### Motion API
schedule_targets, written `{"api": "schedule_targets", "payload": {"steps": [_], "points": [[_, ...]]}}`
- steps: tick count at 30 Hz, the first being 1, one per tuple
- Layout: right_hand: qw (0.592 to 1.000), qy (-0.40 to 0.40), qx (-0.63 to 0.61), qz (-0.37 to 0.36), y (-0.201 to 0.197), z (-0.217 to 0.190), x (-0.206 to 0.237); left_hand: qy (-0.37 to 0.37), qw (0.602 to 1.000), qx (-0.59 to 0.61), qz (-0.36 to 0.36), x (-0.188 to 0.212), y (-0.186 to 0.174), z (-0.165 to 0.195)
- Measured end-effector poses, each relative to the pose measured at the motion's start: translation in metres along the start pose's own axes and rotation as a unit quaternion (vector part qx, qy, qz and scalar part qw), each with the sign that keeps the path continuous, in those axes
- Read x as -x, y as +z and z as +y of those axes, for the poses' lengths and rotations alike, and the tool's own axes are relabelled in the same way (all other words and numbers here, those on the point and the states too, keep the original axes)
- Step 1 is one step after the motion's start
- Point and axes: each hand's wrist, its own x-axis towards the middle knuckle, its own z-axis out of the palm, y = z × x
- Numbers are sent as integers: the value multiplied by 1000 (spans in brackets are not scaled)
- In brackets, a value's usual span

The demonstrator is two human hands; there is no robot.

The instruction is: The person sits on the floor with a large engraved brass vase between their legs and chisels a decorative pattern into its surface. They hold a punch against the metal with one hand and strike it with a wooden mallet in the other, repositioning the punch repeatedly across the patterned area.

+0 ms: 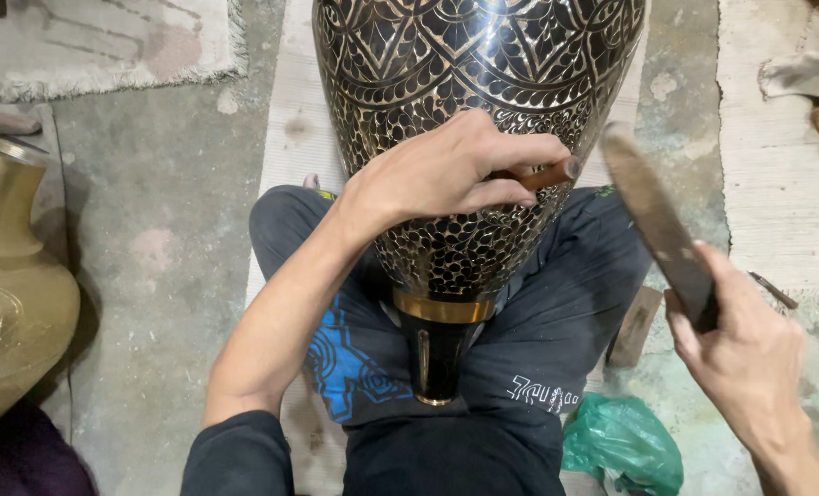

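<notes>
Your two hands work on the engraved vase.

Your left hand [446, 174] is closed around a small chisel [547, 174] and rests on the black and gold vase [465, 64], which lies under this hand, across your lap. Your right hand [745, 354] grips a flat wooden mallet [653, 216], lifted well apart, to the right of the chisel.

Head view, steeply down, close over lap.
</notes>
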Motion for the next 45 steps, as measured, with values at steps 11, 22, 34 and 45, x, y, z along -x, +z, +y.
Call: {"api": "schedule_targets", "payload": {"steps": [11, 22, 34, 45], "points": [[989, 8, -131, 71, 9, 26, 15, -31, 998, -37, -47, -4, -5, 1], [992, -47, -79, 88, -7, 13, 2, -18, 999, -27, -41, -8, -2, -1], [989, -44, -116, 80, -7, 16, 2, -10, 999, -18, -44, -10, -4, 2], [986, -3, -157, 63, 5, 25, 5, -41, 997, -29, -53, -13, -2, 2]]}}
